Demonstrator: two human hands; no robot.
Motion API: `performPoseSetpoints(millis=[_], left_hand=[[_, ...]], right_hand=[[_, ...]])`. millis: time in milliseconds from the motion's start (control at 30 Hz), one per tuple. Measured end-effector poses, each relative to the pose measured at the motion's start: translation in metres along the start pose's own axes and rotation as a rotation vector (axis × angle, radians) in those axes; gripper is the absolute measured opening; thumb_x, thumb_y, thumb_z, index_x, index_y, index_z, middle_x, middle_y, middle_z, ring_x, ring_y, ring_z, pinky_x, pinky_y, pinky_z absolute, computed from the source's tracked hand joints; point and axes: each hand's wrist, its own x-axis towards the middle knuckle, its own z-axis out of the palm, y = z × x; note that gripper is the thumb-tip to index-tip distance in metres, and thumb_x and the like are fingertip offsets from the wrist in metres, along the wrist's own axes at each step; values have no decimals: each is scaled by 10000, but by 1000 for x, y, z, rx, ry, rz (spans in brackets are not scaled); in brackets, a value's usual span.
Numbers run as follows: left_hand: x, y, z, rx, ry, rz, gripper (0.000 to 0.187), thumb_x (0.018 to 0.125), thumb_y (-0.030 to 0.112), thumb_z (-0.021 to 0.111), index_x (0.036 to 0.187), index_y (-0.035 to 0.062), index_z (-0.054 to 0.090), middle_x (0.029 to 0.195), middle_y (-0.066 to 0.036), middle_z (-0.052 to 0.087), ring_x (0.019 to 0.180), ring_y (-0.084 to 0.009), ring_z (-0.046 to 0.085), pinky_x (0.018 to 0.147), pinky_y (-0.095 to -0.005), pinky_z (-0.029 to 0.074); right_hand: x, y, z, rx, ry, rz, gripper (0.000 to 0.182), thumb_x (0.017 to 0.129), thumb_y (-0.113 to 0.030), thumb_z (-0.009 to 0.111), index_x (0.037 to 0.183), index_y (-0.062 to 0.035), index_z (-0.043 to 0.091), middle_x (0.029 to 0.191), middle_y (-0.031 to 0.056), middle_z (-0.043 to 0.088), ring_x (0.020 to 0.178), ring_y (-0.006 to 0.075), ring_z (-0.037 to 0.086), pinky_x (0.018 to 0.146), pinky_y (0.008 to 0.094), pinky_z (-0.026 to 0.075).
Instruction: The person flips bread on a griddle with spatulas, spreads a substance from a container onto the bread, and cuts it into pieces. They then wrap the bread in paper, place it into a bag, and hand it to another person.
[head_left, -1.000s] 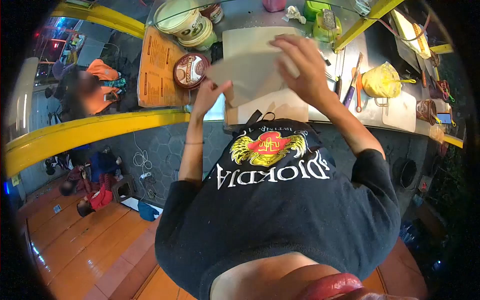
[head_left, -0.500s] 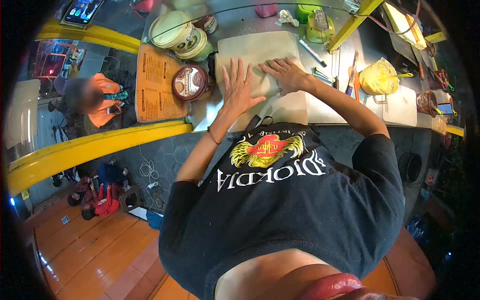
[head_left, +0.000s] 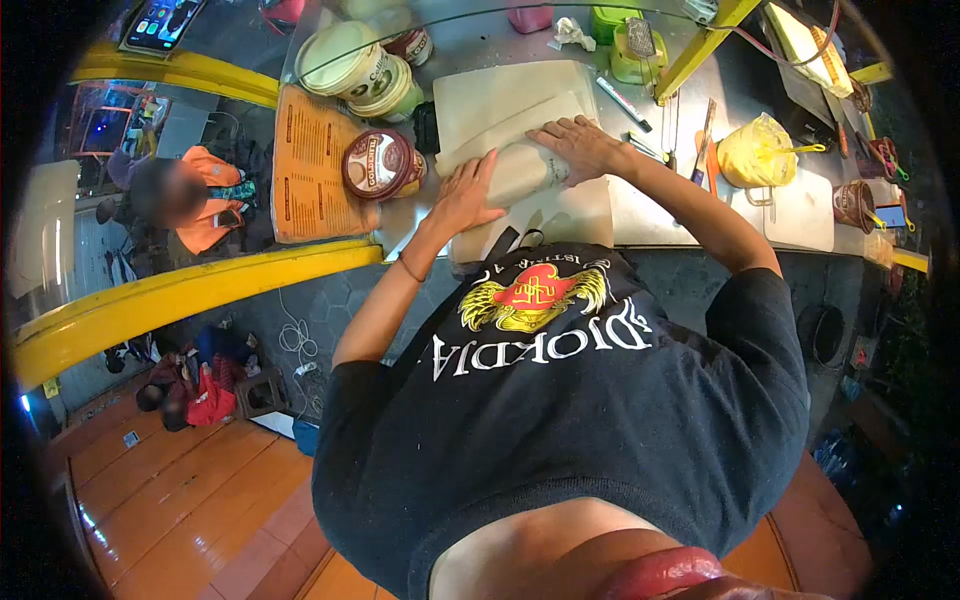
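A rolled bundle of pale brown wrapping paper [head_left: 525, 172] lies at a slant on a stack of flat paper sheets [head_left: 515, 85] on the metal counter. My left hand [head_left: 467, 193] is closed over its left end, fingers together and thumb toward my body. Curled over the right end is my right hand [head_left: 585, 148], its fingertips on the far side of the roll. Faint dark print shows on the paper beside the right fingers. What the roll contains is hidden. A brown-lidded tub [head_left: 380, 165] stands left of my left hand.
Stacked cream tubs [head_left: 345, 62] and an orange printed menu [head_left: 312, 170] are on the left. Right of the paper lie a marker [head_left: 624, 104], a long blade [head_left: 704, 140] and a yellow-filled pail [head_left: 755, 152]. A yellow frame [head_left: 195, 283] borders the counter; people sit beyond it.
The paper has gone from lying flatter to a rolled bundle with a loose edge beyond it. My left hand has drawn slightly toward me, its spread fingers now together and bent over the roll.
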Motion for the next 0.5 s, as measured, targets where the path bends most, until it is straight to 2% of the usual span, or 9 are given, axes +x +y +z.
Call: performPoseSetpoints(millis=[67,200,267,367,500], left_hand=[[-12,-6,-2,-52,-148,-184,1053,629,358,839,1458,62,261,1339,-235,453,1234,-402,456,1043,-457,375],[2,4,-9,44,-121,-93,1043,631,402,834,1439,58,272,1269,-217,491,1201,-403,478,1002,-506,390],[28,16,6,-77,19,44,1026,645,386,818,1443,38,274,1308,-235,477,1210,-390,474,1023,-483,385],[37,29,6,48,-102,-74,1007,650,382,807,1433,26,282,1321,-236,473,1220,-393,466,1026,-483,380],[30,29,6,30,-173,-81,979,645,354,805,1421,26,305,1307,-239,486,1207,-405,471,1007,-467,399]], right_hand=[[-3,-1,1,4,23,-31,1044,580,-365,837,1445,-104,315,1303,126,482,1197,318,489,967,481,403],[-5,-6,-6,-12,-14,-17,1046,572,-349,836,1445,-105,313,1308,123,481,1199,316,488,969,473,406],[-3,-1,-4,-56,13,-72,994,593,-361,819,1429,-124,337,1297,127,496,1199,324,498,974,499,418],[-5,2,-6,5,-56,-39,993,589,-349,820,1424,-115,337,1299,130,498,1208,333,493,982,493,417],[-8,-3,-11,28,-121,-64,1006,582,-348,824,1424,-104,331,1310,143,492,1224,359,482,994,480,412]])
